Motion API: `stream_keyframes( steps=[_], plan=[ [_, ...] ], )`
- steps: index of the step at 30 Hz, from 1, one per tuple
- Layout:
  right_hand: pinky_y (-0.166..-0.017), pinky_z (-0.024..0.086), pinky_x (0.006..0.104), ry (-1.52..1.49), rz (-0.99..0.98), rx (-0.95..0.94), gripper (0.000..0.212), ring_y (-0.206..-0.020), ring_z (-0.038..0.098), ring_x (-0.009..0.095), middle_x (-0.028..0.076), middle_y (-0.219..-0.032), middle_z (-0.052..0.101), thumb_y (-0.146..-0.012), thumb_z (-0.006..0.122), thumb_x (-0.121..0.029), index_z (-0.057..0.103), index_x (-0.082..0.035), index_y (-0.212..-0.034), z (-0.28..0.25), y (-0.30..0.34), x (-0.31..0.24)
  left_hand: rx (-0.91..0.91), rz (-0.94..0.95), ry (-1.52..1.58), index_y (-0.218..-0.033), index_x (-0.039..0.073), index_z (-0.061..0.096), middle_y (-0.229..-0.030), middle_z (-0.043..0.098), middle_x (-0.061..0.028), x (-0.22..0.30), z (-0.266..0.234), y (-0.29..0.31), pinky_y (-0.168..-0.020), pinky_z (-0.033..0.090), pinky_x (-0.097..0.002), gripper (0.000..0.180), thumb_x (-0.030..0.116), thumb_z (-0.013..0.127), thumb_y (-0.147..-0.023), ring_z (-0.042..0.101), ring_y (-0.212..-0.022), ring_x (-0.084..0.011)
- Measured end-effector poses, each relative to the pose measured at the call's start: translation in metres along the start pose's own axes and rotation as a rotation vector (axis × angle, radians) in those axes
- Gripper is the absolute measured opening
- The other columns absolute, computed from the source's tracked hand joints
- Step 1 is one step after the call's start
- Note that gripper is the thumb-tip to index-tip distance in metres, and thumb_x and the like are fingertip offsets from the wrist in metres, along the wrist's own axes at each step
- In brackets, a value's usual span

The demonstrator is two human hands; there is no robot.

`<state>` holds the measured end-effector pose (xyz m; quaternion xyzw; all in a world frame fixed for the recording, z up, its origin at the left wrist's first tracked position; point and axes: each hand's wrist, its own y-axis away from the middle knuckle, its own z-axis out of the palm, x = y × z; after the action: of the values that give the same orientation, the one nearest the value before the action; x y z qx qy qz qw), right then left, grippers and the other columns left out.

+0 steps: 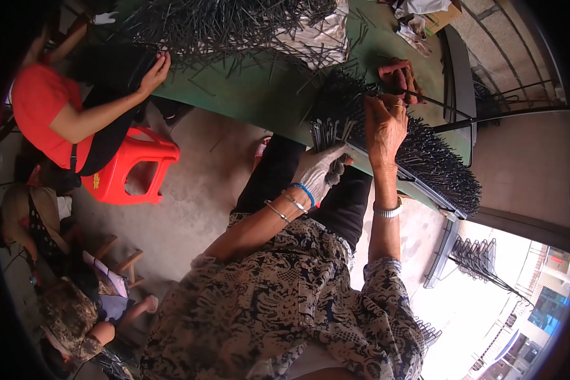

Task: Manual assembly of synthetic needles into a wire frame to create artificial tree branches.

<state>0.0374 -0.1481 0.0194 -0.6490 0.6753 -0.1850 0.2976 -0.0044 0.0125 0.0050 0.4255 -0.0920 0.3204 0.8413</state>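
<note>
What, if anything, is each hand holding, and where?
The gloved left hand grips a bunch of thin rods below their exposed far ends. Whether the right hand pinches anything cannot be told.

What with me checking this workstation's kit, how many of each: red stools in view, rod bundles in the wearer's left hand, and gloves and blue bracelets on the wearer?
Red stool: 1
Rod bundle in left hand: 1
Worn glove: 1
Blue bracelet: 1
Total: 4

Head view | left of two head-worn fisheye cameras | faces down over patterned shirt (278, 285) | near left hand (323, 166) and right hand (386, 132), floor (202, 158) farther | wide field, dark curved rim
</note>
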Motion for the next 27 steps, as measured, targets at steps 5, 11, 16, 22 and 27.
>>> stream_keyframes(
  steps=[5, 11, 16, 22, 27],
  plan=[
    [-0.069, 0.048, 0.0297, -0.349, 0.168, -0.133, 0.016, -0.079, 0.064, 0.02, 0.007, -0.09, 0.067, -0.088, 0.067, -0.012, 0.072, -0.008, -0.103, -0.022, 0.011, -0.002, -0.009, 0.004, -0.033, -0.09, 0.004, 0.07, -0.074, 0.07, -0.0065, -0.001, -0.002, -0.001, -0.039, 0.036, -0.0193, 0.017, 0.021, 0.073, -0.088, 0.053, -0.047, -0.0067],
    [-0.061, 0.048, 0.0247, -0.986, 0.534, -0.594, 0.016, -0.066, 0.059, 0.009, 0.004, -0.08, 0.065, -0.091, 0.062, -0.007, 0.066, 0.003, -0.102, -0.038, 0.016, 0.0, -0.089, -0.034, -0.026, -0.094, 0.007, 0.071, -0.078, 0.071, -0.0051, -0.008, -0.006, -0.014, -0.043, 0.04, -0.0208, 0.019, 0.025, 0.073, -0.088, 0.059, -0.052, -0.0086],
    [-0.06, 0.05, 0.0241, -0.994, 0.531, -0.521, 0.014, -0.064, 0.061, 0.01, 0.006, -0.08, 0.065, -0.093, 0.061, -0.007, 0.065, 0.004, -0.1, -0.041, 0.016, 0.006, -0.026, 0.033, -0.024, -0.097, 0.01, 0.072, -0.079, 0.071, -0.0029, -0.01, -0.005, -0.016, -0.046, 0.043, -0.0221, 0.018, 0.025, 0.073, -0.088, 0.062, -0.055, -0.0094],
    [-0.064, 0.055, 0.0255, -0.982, 0.569, -0.556, 0.014, -0.07, 0.067, 0.013, 0.007, -0.081, 0.066, -0.094, 0.061, -0.008, 0.064, 0.004, -0.099, -0.036, 0.015, 0.008, -0.041, 0.056, -0.059, -0.097, 0.011, 0.072, -0.078, 0.072, -0.002, -0.011, -0.005, -0.017, -0.047, 0.043, -0.0224, 0.019, 0.027, 0.073, -0.087, 0.062, -0.056, -0.0096],
    [-0.066, 0.057, 0.027, -1.092, 0.623, -0.606, 0.015, -0.072, 0.068, 0.014, 0.008, -0.081, 0.066, -0.094, 0.061, -0.008, 0.063, 0.005, -0.101, -0.038, 0.016, 0.007, 0.025, 0.101, -0.129, -0.097, 0.011, 0.072, -0.076, 0.071, -0.0014, -0.013, -0.002, -0.015, -0.047, 0.044, -0.0221, 0.02, 0.029, 0.074, -0.087, 0.063, -0.056, -0.0092]
  ],
)
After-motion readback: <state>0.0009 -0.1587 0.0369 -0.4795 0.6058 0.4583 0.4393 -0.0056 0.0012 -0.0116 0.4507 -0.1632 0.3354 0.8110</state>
